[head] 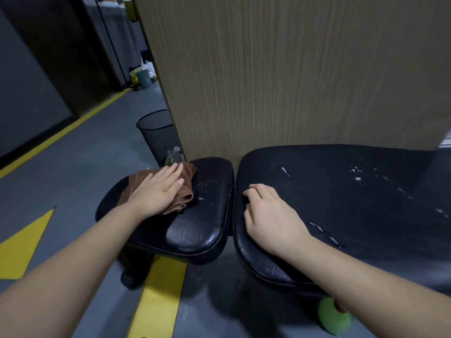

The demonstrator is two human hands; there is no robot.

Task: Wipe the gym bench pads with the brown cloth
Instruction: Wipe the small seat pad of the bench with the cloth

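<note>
The left hand (158, 189) presses flat, fingers spread, on the crumpled brown cloth (185, 189), with white droplets (207, 185) just right of its fingertips on the small black textured seat pad (195, 230).

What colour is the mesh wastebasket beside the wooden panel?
Black; the mesh wastebasket shows clearly in the head view, standing on the grey floor behind the smaller bench pad.

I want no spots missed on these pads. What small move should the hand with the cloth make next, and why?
Probably slide the left hand and brown cloth rightward: white droplets sit on the small pad just beside the cloth.
</note>
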